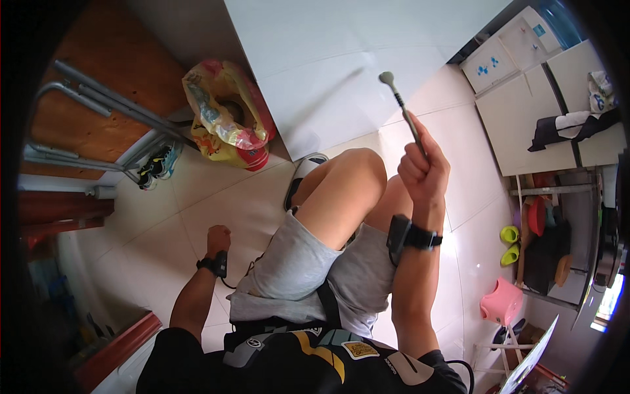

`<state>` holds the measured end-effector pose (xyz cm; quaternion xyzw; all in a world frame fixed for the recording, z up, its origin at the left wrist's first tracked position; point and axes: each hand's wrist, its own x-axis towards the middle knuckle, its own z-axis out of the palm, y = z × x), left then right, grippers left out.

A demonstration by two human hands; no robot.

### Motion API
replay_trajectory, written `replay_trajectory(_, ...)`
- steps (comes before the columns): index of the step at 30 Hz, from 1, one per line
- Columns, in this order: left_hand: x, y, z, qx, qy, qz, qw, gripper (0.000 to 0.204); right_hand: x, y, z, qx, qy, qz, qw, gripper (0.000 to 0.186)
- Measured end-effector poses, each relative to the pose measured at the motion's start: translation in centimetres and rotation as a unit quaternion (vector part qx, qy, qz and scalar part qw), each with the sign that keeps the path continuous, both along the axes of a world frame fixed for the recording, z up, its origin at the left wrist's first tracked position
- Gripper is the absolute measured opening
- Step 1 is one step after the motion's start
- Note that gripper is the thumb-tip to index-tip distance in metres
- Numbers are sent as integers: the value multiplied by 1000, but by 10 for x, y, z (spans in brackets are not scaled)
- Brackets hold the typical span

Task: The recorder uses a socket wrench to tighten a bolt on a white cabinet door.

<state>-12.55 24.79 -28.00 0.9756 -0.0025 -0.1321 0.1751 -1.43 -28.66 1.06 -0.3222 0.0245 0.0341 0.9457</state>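
Note:
My right hand [422,161] is raised in front of my knees, its fingers wrapped round the handle of a slim stick-like tool [400,100]. The tool is dark grey-green, with a ridged neck and a small rounded head at its upper end. It points up and to the left, toward the white panel [341,79], and its head seems apart from it. My left hand [218,240] is closed in a fist, low over the tiled floor beside my left thigh. No object shows in it. Both wrists wear black straps with a small dark box.
A yellow and red plastic bag [226,118] stands left of the panel. Further left are folding metal legs [111,105] and sneakers [157,167]. On the right are white cabinets [525,111], a metal rack [554,190], yellow-green slippers [509,244] and a pink stool [501,301].

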Motion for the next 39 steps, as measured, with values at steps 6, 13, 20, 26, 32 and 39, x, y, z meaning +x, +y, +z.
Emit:
replay_trajectory(6,36,-26,72,-98,-102,106,984,8,-33,79,60,-226,30,61,972,44)
replay_trajectory(13,114,-142,181,-389,-144,147,898,8,-45,141,64,-369,4,14,929,47)
replay_trajectory(20,108,-222,289,-519,-241,81,816,7,-33,178,56,-456,-80,-73,883,49)
replay_trajectory(26,85,-219,261,-498,-232,146,822,9,-27,188,50,-469,-67,-60,879,47)
replay_trajectory(32,76,-213,248,-516,-164,214,813,8,-24,189,47,-483,-74,-86,868,47)
replay_trajectory(39,87,-208,241,-542,-193,202,793,5,-21,174,46,-150,36,20,988,48)
